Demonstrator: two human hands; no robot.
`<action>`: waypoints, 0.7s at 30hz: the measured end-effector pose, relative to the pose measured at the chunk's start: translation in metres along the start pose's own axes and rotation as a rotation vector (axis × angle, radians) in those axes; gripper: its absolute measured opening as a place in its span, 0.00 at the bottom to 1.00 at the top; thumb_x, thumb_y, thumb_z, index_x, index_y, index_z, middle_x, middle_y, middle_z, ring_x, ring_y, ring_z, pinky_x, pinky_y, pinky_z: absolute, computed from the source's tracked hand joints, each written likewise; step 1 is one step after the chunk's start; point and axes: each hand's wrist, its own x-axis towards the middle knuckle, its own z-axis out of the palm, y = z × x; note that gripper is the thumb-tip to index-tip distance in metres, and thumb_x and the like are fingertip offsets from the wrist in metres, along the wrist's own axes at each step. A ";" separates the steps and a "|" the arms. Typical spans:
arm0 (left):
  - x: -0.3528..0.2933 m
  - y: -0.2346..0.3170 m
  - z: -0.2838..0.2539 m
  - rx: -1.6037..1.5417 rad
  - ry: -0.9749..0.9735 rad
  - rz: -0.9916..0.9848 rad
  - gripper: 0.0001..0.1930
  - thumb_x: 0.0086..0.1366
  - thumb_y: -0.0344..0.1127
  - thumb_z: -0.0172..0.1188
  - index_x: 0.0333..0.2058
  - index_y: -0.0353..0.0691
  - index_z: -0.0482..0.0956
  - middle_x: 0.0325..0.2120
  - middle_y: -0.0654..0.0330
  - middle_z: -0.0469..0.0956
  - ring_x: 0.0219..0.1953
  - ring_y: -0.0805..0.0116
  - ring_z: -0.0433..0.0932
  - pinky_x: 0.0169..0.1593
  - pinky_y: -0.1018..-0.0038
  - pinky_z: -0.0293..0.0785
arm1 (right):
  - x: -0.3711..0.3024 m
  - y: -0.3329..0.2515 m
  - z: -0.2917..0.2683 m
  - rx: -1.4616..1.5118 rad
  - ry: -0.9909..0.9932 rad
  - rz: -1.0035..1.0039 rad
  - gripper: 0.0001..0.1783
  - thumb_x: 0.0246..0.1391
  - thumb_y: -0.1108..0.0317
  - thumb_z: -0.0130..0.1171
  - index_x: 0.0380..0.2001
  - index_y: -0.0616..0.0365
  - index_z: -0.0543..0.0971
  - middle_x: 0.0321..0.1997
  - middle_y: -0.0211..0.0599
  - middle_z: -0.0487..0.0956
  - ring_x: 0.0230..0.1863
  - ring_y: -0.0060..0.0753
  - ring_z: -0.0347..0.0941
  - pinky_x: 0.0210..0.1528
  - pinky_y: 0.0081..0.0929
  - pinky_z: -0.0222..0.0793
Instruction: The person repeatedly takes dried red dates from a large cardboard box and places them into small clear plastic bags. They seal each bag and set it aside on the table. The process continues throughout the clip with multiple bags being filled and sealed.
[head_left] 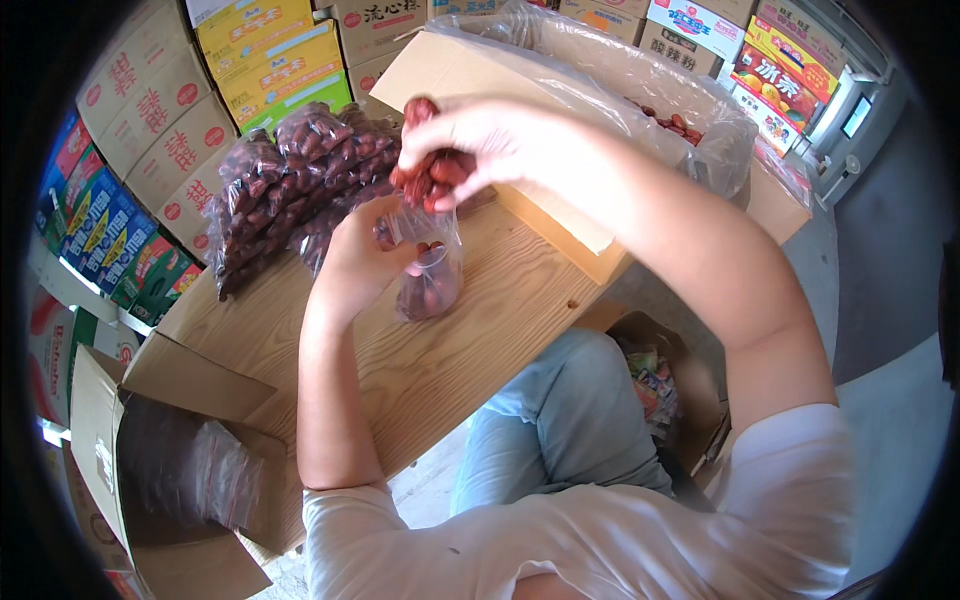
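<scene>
My right hand [470, 150] is closed around a handful of dried red dates [430, 180], which bulge out between the fingers. Just below it, my left hand [365, 250] grips the upper part of a small clear plastic bag [430, 285]. Several dates sit in the bottom of that bag, which hangs over or rests on the wooden table [480, 350]; I cannot tell which. The handful is right above the bag's mouth. Behind my left hand, filled bags of dates [290, 185] lie heaped on the table's far left.
A large carton [590, 90] lined with clear plastic stands at the far right with loose dates [672, 122] inside. At the near left, an open carton [190, 380] holds flat clear bags [215, 470]. Another box [690, 400] with colourful packets is beside my knee. Stacked cartons [160, 110] line the back.
</scene>
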 end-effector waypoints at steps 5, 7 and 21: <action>0.007 -0.001 0.001 -0.098 -0.024 0.056 0.19 0.51 0.23 0.59 0.44 0.26 0.74 0.33 0.52 0.80 0.28 0.70 0.81 0.32 0.75 0.77 | 0.016 0.029 0.018 0.039 0.115 -0.014 0.18 0.41 0.72 0.66 0.37 0.53 0.72 0.39 0.37 0.78 0.44 0.36 0.75 0.47 0.50 0.73; 0.007 0.001 0.003 -0.123 -0.015 0.060 0.18 0.51 0.23 0.58 0.44 0.26 0.74 0.32 0.53 0.80 0.28 0.70 0.81 0.32 0.75 0.78 | 0.016 0.034 0.025 0.032 0.169 -0.042 0.19 0.41 0.73 0.66 0.38 0.53 0.72 0.38 0.37 0.78 0.44 0.38 0.75 0.47 0.51 0.74; 0.011 -0.011 0.004 -0.172 -0.008 0.048 0.20 0.53 0.21 0.55 0.48 0.24 0.70 0.37 0.51 0.79 0.30 0.69 0.80 0.33 0.76 0.77 | 0.040 0.057 0.024 0.081 0.200 -0.106 0.16 0.45 0.74 0.65 0.39 0.57 0.74 0.33 0.33 0.75 0.32 0.30 0.72 0.35 0.34 0.73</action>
